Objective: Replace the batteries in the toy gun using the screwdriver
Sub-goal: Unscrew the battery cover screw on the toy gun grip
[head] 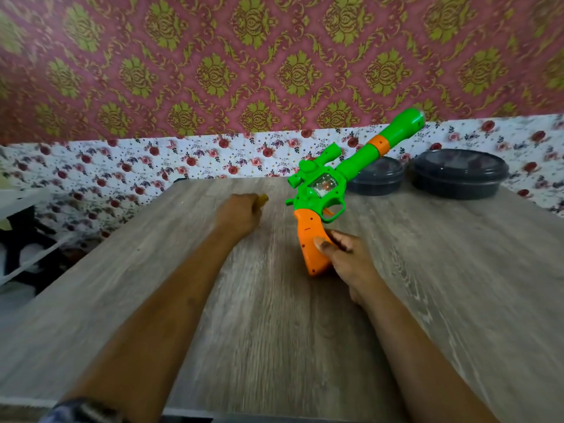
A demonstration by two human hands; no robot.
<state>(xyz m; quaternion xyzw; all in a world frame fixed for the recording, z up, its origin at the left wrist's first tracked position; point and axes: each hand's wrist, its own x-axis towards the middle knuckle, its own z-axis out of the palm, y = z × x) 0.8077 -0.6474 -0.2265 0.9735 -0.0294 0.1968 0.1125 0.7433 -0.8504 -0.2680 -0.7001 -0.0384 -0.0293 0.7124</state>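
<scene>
A green toy gun (351,166) with an orange grip and orange barrel ring is lifted off the wooden table (274,300), barrel slanting up to the far right. My right hand (345,254) is shut on its orange grip (311,242), thumb across the side. My left hand (241,212) reaches forward over the table's far middle, fingers closed around a small yellow object (263,198) that sticks out past the knuckles; most of it is hidden and blurred, so I cannot tell whether it is the screwdriver. No batteries are visible.
Two dark round lidded containers (377,178) (457,174) stand at the table's far right, behind the gun. A floral wall runs along the back edge. A white rack (18,227) stands left of the table.
</scene>
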